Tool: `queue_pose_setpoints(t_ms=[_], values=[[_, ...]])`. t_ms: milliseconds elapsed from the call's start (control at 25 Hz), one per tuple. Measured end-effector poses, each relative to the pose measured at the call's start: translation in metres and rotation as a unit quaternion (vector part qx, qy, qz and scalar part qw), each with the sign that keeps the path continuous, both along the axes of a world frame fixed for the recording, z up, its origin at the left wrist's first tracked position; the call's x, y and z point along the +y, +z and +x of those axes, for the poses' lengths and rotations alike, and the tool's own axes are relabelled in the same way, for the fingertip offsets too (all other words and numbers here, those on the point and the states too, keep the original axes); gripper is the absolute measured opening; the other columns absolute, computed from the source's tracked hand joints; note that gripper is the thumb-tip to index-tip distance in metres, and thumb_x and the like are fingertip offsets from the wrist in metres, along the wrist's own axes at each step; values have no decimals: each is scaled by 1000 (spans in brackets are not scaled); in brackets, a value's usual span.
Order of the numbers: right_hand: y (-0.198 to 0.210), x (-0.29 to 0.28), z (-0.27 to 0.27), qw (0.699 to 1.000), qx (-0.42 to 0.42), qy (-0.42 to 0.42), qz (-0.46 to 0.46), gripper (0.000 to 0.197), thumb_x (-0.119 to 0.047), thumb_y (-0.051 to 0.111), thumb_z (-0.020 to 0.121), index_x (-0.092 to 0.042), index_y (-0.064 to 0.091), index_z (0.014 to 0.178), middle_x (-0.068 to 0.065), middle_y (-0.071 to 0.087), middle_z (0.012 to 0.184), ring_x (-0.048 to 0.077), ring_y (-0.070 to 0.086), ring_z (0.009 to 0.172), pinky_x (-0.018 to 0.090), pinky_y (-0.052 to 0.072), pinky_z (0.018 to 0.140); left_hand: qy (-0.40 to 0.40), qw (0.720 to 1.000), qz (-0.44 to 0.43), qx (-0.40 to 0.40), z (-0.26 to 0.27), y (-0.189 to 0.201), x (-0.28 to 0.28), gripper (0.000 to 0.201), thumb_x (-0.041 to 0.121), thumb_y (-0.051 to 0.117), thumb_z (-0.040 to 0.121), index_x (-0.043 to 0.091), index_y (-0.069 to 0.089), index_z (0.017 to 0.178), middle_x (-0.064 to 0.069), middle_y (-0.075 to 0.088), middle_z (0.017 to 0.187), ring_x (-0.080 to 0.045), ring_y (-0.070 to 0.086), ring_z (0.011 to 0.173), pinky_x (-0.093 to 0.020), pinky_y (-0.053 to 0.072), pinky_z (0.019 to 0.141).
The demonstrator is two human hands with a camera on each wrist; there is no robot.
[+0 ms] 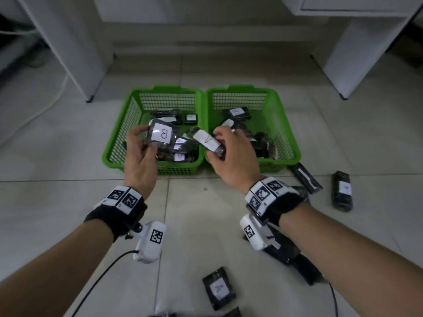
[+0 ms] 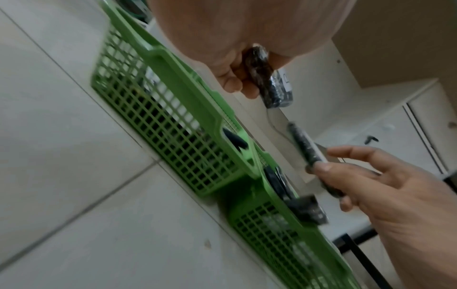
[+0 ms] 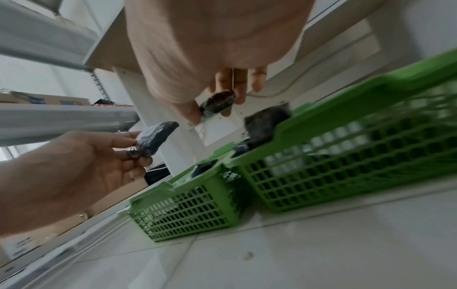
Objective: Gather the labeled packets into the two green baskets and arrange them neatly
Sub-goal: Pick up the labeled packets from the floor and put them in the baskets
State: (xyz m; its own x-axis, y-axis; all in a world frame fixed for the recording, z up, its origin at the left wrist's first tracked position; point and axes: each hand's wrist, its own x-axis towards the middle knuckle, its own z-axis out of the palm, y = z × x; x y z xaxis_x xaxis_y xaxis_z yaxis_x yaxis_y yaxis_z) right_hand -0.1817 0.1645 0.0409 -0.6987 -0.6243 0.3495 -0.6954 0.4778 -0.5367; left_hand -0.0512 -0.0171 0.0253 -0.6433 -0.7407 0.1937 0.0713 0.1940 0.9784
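Two green baskets stand side by side on the tiled floor, the left basket [image 1: 119,143] and the right basket [image 1: 290,138], each with several dark labeled packets inside. My left hand [image 1: 139,154] holds a dark packet labeled B [image 1: 161,133] above the left basket. My right hand [image 1: 231,154] pinches a packet labeled A [image 1: 207,139] over the gap between the baskets. In the left wrist view the left hand [image 2: 237,78] grips its packet [image 2: 264,82]. In the right wrist view the right hand [image 3: 222,91] grips its packet [image 3: 217,102].
Loose packets lie on the floor: one near my knees [image 1: 218,288], two right of the baskets [image 1: 342,191] [image 1: 305,175], more under my right wrist [image 1: 295,257]. White furniture legs [image 1: 75,49] [image 1: 345,60] stand behind the baskets. A cable [image 1: 52,97] runs along the left floor.
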Motion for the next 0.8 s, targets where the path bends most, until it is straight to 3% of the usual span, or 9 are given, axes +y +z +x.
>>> queue_pose_setpoints(t_ms=[120, 240, 320, 400, 520, 600, 640, 720, 800], values=[[-4, -62, 1, 998, -38, 9, 40, 27, -31, 76, 88, -16, 56, 100, 0, 56, 88, 21, 54, 85, 40, 53, 75, 44, 999, -19, -16, 13, -4, -27, 32, 11, 49, 97, 27, 47, 126, -9, 70, 101, -33, 65, 84, -46, 54, 71], [-15, -100, -1, 995, -56, 37, 70, 36, -45, 74, 88, -12, 61, 91, 0, 62, 88, 21, 56, 88, 38, 50, 77, 56, 997, -42, -29, 16, -6, -38, 33, 14, 53, 97, 27, 48, 128, -8, 71, 101, -30, 67, 83, -40, 55, 67], [-23, -104, -1, 987, -6, 59, 146, 44, -56, 59, 95, -13, 68, 99, 2, 67, 99, 24, 58, 99, 36, 46, 87, 60, 997, -52, -26, 10, -2, -37, 34, 12, 54, 98, 24, 50, 130, -5, 71, 98, -24, 67, 80, -36, 56, 67], [-23, -91, -4, 984, 43, 59, 162, 46, -52, 47, 101, -16, 69, 120, 4, 65, 127, 26, 53, 122, 41, 40, 103, 54, 997, -55, -20, -4, 2, -33, 35, 13, 55, 98, 25, 52, 130, -3, 72, 98, -19, 69, 82, -36, 58, 73], [-16, -44, -23, 992, 68, 14, 103, 49, -47, 54, 90, -15, 66, 125, 4, 57, 137, 27, 45, 131, 48, 35, 110, 0, 996, -82, -31, -39, 5, -21, 35, 16, 56, 97, 28, 52, 130, -3, 70, 105, -20, 69, 91, -39, 58, 81], [-17, -4, -46, 991, 61, -12, 117, 51, -48, 61, 76, -19, 69, 117, 3, 57, 131, 27, 47, 124, 47, 39, 104, -41, 990, -122, -59, -71, 6, -9, 34, 21, 57, 96, 27, 55, 129, 0, 70, 104, -18, 68, 91, -40, 58, 81], [-19, 12, -54, 992, 34, -10, 120, 44, -45, 64, 77, -20, 71, 111, 2, 60, 124, 27, 50, 118, 45, 42, 98, -57, 986, -140, -73, -84, 7, -2, 32, 24, 57, 96, 26, 56, 129, 1, 70, 104, -16, 67, 90, -37, 57, 79], [-24, 37, -68, 994, -18, -1, 104, 25, -38, 66, 89, -17, 74, 101, 3, 67, 106, 24, 59, 102, 40, 48, 87, -83, 977, -169, -96, -113, 8, 11, 30, 29, 57, 97, 25, 58, 128, 1, 69, 103, -12, 64, 85, -25, 53, 71], [-28, 52, -78, 997, -47, -29, 61, 23, -34, 63, 98, -12, 72, 96, 2, 70, 90, 20, 63, 83, 33, 48, 72, -98, 970, -189, -119, -140, 10, 21, 30, 31, 56, 98, 26, 58, 127, 0, 68, 101, -11, 61, 80, -25, 50, 70]])
